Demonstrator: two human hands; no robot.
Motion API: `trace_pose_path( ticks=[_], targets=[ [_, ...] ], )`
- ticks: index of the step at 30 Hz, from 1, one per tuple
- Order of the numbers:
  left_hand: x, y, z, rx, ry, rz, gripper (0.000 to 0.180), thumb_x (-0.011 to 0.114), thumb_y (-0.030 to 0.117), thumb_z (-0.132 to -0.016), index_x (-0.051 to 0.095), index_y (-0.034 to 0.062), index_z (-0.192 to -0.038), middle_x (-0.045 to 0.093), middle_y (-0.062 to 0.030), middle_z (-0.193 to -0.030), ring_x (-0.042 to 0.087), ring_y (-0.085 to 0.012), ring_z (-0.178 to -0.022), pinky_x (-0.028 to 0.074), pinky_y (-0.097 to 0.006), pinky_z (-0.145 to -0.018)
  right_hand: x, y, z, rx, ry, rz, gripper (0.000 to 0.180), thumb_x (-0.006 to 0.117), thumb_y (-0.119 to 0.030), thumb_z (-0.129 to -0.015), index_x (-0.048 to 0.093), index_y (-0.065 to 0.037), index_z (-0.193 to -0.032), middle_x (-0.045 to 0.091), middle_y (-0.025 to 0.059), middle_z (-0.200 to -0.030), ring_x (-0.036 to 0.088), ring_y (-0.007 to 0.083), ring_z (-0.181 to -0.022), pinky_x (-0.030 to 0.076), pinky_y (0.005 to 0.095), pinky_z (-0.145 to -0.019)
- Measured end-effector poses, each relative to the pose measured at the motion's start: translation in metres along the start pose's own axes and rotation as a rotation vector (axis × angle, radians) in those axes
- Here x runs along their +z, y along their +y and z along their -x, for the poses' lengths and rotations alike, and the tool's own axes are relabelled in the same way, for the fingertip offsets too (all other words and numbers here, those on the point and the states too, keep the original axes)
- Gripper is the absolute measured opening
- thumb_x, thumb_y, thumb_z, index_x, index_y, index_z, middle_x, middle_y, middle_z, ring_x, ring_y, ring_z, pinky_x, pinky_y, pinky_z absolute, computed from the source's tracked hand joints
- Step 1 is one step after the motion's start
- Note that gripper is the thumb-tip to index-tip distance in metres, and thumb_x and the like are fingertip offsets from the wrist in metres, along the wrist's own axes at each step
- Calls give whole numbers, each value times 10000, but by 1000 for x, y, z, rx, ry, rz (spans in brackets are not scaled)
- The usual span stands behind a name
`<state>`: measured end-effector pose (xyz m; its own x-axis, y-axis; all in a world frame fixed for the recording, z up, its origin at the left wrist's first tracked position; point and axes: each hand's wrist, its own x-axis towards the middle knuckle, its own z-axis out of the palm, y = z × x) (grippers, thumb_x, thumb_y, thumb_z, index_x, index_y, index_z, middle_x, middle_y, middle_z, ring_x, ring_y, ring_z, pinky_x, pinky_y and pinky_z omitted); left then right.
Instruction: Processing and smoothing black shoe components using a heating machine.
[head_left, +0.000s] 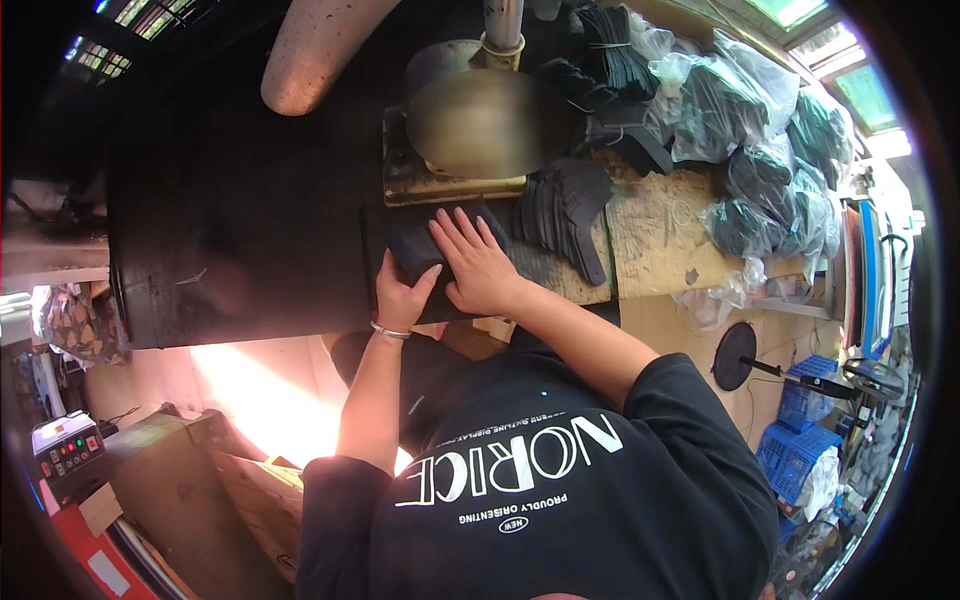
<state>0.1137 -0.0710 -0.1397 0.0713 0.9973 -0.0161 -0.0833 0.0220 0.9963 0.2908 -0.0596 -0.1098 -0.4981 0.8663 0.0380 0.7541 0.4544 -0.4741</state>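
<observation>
A dark, flat, soft-looking piece (408, 248) lies on the black work surface in front of a small machine. My left hand (402, 292) grips its near left side, thumb apart from the fingers and partly wrapped round the edge; a metal bangle is on that wrist. Across the piece's right part my right hand (472, 262) rests flat, fingers stretched forward. Just right of that hand, a fanned stack of dark shaped pieces (565, 212) leans on the table. Dark material under my palms blends together, so its exact outline cannot be made out.
The machine's yellowish base (455, 190) stands directly beyond my hands, its middle blurred. A pale duct (320, 60) hangs above. Bagged dark pieces (715, 105) are heaped at the far right. Blue crates (800, 460) and a control box (70, 450) flank me.
</observation>
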Motion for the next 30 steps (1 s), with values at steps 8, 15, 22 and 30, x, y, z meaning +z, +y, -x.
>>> trace_pose_path(
  ticks=[8,15,22,30],
  targets=[
    [-4,15,12,-19,-154,-77,603,720,-13,-813,417,-8,-1334,564,-113,-1265,563,-173,-1142,457,-312,-980,-33,18,0,-106,-4,78,932,755,-288,-675,335,-20,-1463,466,155,-1395,335,319,-1397,140,563,-1179],
    [-4,15,16,39,-258,-94,803,691,-36,-798,273,11,-1482,432,-129,-1450,451,-204,-1311,365,-327,-1086,-29,19,8,-130,-128,114,847,799,-287,-665,445,-26,-1389,541,116,-1265,454,270,-1283,168,570,-1172],
    [4,6,17,129,-211,-155,1071,649,-48,-804,-117,88,-1540,312,-131,-1520,459,-217,-1301,375,-336,-1081,-11,5,12,-156,11,82,769,680,-149,-706,395,24,-1398,486,170,-1353,391,326,-1354,184,569,-1164],
    [0,-1,23,-56,-186,65,930,672,-33,-817,104,55,-1548,446,-118,-1427,468,-199,-1287,390,-327,-1066,-7,-1,18,-102,-11,0,825,649,-124,-704,309,33,-1440,408,196,-1437,322,358,-1403,169,575,-1163]
  ],
)
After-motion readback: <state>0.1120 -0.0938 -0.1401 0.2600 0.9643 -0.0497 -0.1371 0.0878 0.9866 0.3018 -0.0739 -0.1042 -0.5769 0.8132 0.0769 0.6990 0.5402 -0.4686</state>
